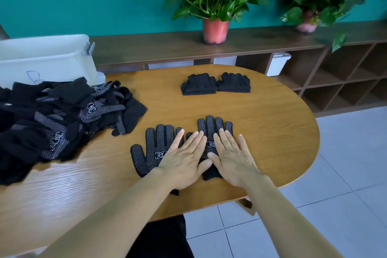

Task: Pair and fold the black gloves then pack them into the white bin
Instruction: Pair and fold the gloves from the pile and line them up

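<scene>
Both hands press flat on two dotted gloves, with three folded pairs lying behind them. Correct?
Head view shows two folded pairs, not three, lying behind them; left hand and right hand press flat on two dotted gloves.

Black, white-dotted gloves (146, 148); white bin (46, 58).

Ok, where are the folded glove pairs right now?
Head view: the folded glove pairs sit side by side at the far middle of the table, beyond the flat gloves and right of the white bin.
</scene>
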Tool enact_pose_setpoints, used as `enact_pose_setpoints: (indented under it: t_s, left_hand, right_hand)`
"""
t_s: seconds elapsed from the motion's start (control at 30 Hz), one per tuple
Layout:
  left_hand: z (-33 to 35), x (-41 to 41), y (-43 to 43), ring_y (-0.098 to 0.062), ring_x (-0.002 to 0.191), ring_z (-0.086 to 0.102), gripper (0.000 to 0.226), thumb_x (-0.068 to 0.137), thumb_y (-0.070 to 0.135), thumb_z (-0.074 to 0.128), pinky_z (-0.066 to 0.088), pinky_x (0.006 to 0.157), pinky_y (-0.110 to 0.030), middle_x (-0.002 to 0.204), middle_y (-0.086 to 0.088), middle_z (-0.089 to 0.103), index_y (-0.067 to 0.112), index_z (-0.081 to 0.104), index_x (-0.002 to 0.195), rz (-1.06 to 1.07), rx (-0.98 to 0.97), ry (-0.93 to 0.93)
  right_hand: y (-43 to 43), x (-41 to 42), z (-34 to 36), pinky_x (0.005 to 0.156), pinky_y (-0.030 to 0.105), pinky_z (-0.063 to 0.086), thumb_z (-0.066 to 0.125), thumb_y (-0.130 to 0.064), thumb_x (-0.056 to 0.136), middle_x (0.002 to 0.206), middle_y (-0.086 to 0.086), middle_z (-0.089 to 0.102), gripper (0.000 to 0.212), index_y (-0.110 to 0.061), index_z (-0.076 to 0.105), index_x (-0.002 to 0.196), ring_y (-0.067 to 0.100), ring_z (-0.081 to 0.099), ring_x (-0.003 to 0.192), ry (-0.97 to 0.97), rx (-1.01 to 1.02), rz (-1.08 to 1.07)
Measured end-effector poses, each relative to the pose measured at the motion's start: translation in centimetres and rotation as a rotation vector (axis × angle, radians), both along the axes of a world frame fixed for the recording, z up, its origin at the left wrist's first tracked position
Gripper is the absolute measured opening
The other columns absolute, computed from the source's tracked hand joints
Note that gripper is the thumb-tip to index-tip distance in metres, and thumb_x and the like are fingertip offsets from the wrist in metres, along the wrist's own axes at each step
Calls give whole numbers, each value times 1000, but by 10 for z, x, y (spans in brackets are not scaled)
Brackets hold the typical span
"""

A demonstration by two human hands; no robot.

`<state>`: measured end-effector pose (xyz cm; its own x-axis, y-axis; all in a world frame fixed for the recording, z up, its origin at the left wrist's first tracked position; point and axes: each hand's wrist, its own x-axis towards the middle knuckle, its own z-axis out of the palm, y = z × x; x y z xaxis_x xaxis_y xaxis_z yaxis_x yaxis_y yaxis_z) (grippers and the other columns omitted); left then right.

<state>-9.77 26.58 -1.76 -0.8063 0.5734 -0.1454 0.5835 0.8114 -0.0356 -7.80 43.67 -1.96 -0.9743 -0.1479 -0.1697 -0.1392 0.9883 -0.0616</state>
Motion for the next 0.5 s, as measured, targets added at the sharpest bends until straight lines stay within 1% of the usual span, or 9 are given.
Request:
enact_pose_setpoints:
  t_s: [0.03,0.07,0.2,0.27,0.33,0.37,0.4,0.47,0.5]
  left_hand:
    - [3,0,-2,-9,145,-26,74,98,58,-2,-22,117,-45,162,1,-22,14,-16,154,3,23,15]
    - [6,-1,-5,-8,146,-26,73,97,58,-3,-22,117,-44,161,2,-23,14,-17,154,8,45,30]
    - [19,2,-29,-9,146,-26,72,93,57,-12,-23,117,-42,159,3,-25,15,-19,151,52,87,106]
    - [21,4,-47,-9,146,-24,77,89,58,-20,-24,116,-41,161,2,-21,15,-16,153,71,100,155]
    - [22,8,-69,-9,147,-21,82,85,58,-23,-25,115,-40,163,1,-16,16,-12,155,91,98,193]
    - [24,10,-81,-9,148,-20,82,85,57,-22,-24,115,-41,163,1,-15,17,-10,155,101,95,212]
    - [25,12,-92,-9,148,-20,82,85,57,-22,-23,116,-42,163,1,-14,17,-10,156,112,98,229]
    - [29,17,-114,-9,148,-18,82,85,56,-22,-23,116,-42,163,1,-13,18,-8,156,147,102,251]
    - [31,20,-125,-9,149,-17,82,85,56,-22,-23,116,-41,162,2,-13,18,-7,156,161,97,262]
  right_hand:
    - [-2,1,4,119,43,-16,-2,-52,100,162,5,-18,67,-15,-13,154,17,-20,148,13,-8,-2]
    - [-5,2,7,119,43,-15,0,-51,102,163,5,-15,66,-15,-12,155,17,-19,149,47,-20,5]
    - [-28,8,15,117,41,-16,-18,-55,85,165,4,-4,82,-15,-6,156,17,-10,151,219,-47,92]
    - [-44,9,20,117,42,-14,-19,-54,82,165,6,4,87,-15,0,157,19,-4,152,266,-64,133]
    - [-60,8,22,117,44,-11,-15,-53,83,164,9,10,86,-14,6,157,21,2,152,287,-78,163]
    - [-68,8,23,118,46,-7,-10,-53,86,163,11,16,84,-13,11,157,23,7,152,308,-86,169]
    - [-76,7,23,119,49,1,-2,-51,90,160,13,25,80,-11,19,155,26,16,150,340,-84,175]
    - [-93,5,22,113,56,25,16,-46,96,147,16,47,69,-7,41,147,29,40,140,387,-59,184]
    - [-102,4,21,108,57,34,23,-44,96,140,16,55,64,-7,49,141,29,48,134,416,-50,191]
